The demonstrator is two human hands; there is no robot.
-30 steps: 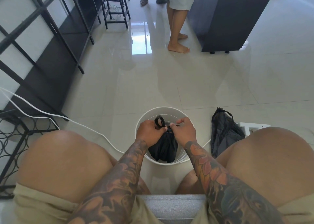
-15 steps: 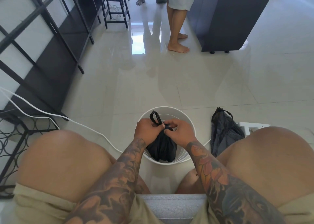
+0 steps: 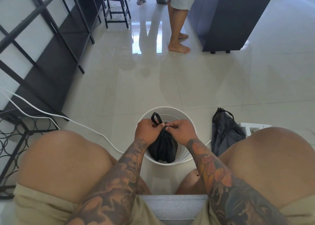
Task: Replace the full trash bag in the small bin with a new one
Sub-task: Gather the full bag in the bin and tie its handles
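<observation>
Glossy tiled floor; black shelving frame at left, white cable trailing beside it, dark cabinet and barefoot bystander's legs far ahead.

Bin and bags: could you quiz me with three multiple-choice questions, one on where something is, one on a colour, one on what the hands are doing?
1. Where does the second bag lie?
A. On the floor to the right of the bin
B. Inside the bin
C. On the shelf

2. What colour is the bin?
A. Red
B. White
C. Green

3. What are the hands doing?
A. Resting on the knees
B. Both gripping the top of the bag in the bin
C. Holding the cable

Key: 1 A, the second bag sits on the tiles beside the bin. 2 B, its rim is white. 3 B, the left hand and right hand pinch the bag at its top.
</observation>
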